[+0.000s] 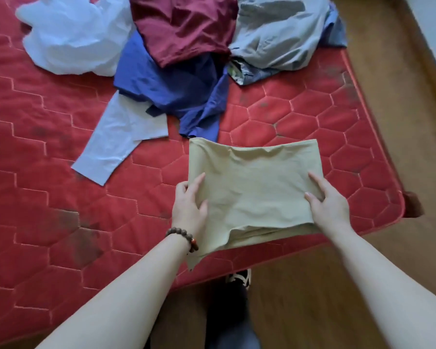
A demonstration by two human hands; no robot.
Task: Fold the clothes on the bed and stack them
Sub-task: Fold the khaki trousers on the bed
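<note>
Progress: one item, a pale khaki-green soft-fabric garment folded into a rough rectangle [252, 187], lies between the two hands on the red quilted mattress with hexagon stitching [48, 202], near its corner; its near edge looks uneven, with layers showing beneath, so the fold seems nearly finished rather than squared off. No stack visible yet. Remaining, all unfolded and beyond the fingertips: a crumpled royal-blue shirt [176, 94] directly ahead of the left hand, a maroon knit garment [184, 26] lying partly over it farther out, a rumpled white garment [66, 39] far out to the left, a pale blue sleeve-like piece [116, 139] spread flat out to the left of the left hand, and a grey-blue heap of cloth [280, 39] far ahead of the right hand. Judgement: roughly one piece of six handled; bulk of work left. Left hand [189, 202], with beaded bracelet at the wrist: grips the garment's left edge, thumb on top, fingers curled at the edge. Right hand [330, 205]: grips the right edge, thumb and forefinger lying on top, other fingers hidden below.
</note>
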